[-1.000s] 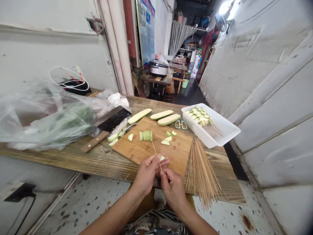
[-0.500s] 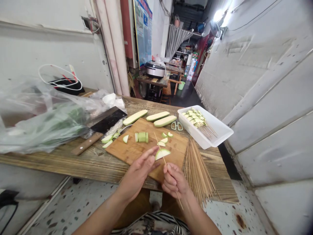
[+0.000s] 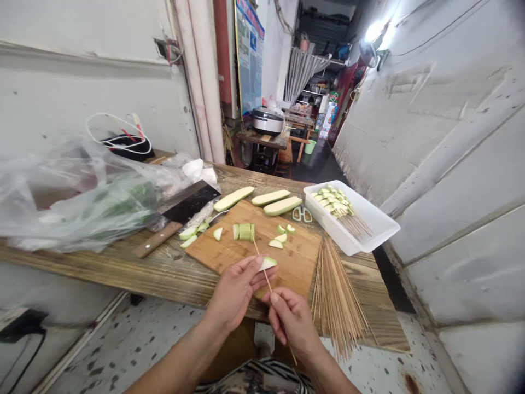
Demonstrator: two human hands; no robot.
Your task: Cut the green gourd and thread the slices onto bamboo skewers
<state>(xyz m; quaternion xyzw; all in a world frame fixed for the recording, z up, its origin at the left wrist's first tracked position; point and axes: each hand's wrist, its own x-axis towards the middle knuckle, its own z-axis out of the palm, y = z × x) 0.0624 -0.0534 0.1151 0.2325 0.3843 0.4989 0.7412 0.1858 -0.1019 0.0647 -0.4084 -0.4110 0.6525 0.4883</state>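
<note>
Between thumb and fingers, my left hand (image 3: 233, 287) pinches a pale half-moon zucchini slice (image 3: 268, 264) with a green rind. A thin wooden skewer (image 3: 268, 282) runs through or across the slice, its tip pointing away from me. My right hand (image 3: 292, 317) is closed on the skewer's lower part, below the slice. Both hands are over the near edge of the cutting board (image 3: 229, 257). On the board lie a row of upright cut zucchini pieces (image 3: 244, 232) and several loose slices (image 3: 281, 238).
Several halved zucchini (image 3: 283, 206) and scissors (image 3: 302, 214) lie behind the board. A white tub (image 3: 375, 230) of skewered slices stands right, above a fanned bundle of skewers (image 3: 338, 301). Left are a cleaver (image 3: 191, 201) with wooden handle and a plastic bag (image 3: 82, 202) of greens.
My left hand's fingers have closed on the slice, where they were beside it before. The slice is slightly lower and tilted differently; the view has shifted a little left.
</note>
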